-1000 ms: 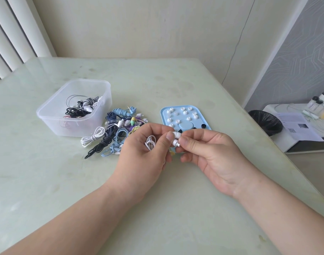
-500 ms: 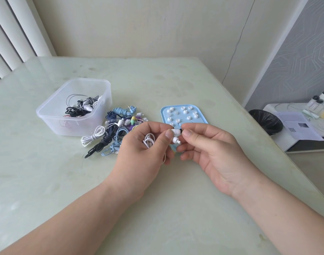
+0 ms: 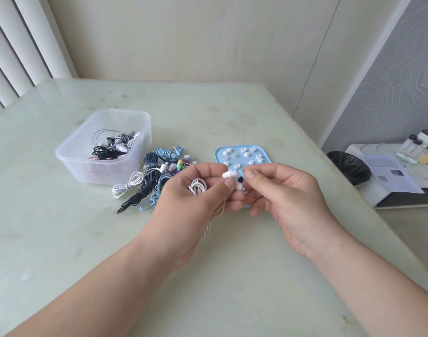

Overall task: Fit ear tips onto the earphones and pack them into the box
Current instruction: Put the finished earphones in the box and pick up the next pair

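Both hands meet above the middle of the pale green desk (image 3: 62,239), just on the near side of a blue tray (image 3: 219,152). The left hand (image 3: 193,198) is curled round a set of white earphones (image 3: 197,189): the coiled cable sits in the palm, a loose strand hangs below the hand, and one earbud (image 3: 230,173) is pinched between thumb and forefinger so that it sticks out toward the other hand. A second white bud shows just below it, with a dark spot at its end (whether that is a tip or an opening is not clear).

The right hand (image 3: 288,198) has its fingers curled, the forefinger's tip just beside the pinched earbud; whether it is gripping anything cannot be told, since its thumb is hidden.

The tray lies toward the desk's right edge and carries scattered white ear tips (image 3: 243,149); its near part is covered by the hands. To its left a pile of earphones (image 3: 157,181) in blue, black, white and purple lies on the desk, cables wound in bundles. Left of the pile, toward the far edge, stands the clear plastic box (image 3: 86,171), open, with several black and white coiled earphones inside.

Beyond the desk's right edge a black bin (image 3: 349,166) stands on the floor.
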A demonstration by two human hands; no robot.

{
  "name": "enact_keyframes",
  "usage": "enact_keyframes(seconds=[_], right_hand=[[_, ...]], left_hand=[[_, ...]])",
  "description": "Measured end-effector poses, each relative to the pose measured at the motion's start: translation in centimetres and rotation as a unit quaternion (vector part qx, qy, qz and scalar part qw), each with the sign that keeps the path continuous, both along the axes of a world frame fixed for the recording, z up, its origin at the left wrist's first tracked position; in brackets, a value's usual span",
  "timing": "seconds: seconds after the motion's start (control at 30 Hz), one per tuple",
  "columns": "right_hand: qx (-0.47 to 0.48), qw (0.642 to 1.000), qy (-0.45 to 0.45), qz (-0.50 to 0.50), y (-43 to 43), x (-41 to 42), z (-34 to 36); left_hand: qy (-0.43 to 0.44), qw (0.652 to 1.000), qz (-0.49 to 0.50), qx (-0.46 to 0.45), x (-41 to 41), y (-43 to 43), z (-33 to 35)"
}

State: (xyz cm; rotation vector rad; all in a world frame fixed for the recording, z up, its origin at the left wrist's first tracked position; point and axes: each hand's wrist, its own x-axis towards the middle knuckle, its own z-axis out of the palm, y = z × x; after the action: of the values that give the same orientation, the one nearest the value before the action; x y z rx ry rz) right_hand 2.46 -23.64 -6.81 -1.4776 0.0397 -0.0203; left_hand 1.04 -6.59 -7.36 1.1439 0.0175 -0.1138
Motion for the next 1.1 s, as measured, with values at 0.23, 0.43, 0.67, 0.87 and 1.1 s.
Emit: enact_keyframes(seconds=[0.23, 0.43, 0.67, 0.87, 1.1], right_hand=[[-0.387, 0.92, -0.067, 0.016, 0.9, 5.2, 2.1], [-0.546, 0.835, 0.009, 0.066, 2.6, 8.4, 2.6], [-0.563, 0.823, 0.06, 0.054, 3.5, 9.0, 3.1], [-0.486, 0.873, 0.033, 0.03, 3.0, 7.9, 4.0], [-0.073, 0.992, 0.098, 0.03, 1.1, 1.2, 4.0]], left_hand=[[0.008, 0.995, 0.044, -0.09, 0.6, 0.9, 1.1], [0.022, 0.995, 0.057, -0.081, 0.9, 1.3, 1.0], [0.028, 0.994, 0.062, -0.085, 1.1, 1.2, 0.9], [0.012, 0.995, 0.064, -0.07, 1.1, 1.4, 0.9], [0.014, 0.998, 0.041, -0.038, 0.8, 0.8, 0.5]])
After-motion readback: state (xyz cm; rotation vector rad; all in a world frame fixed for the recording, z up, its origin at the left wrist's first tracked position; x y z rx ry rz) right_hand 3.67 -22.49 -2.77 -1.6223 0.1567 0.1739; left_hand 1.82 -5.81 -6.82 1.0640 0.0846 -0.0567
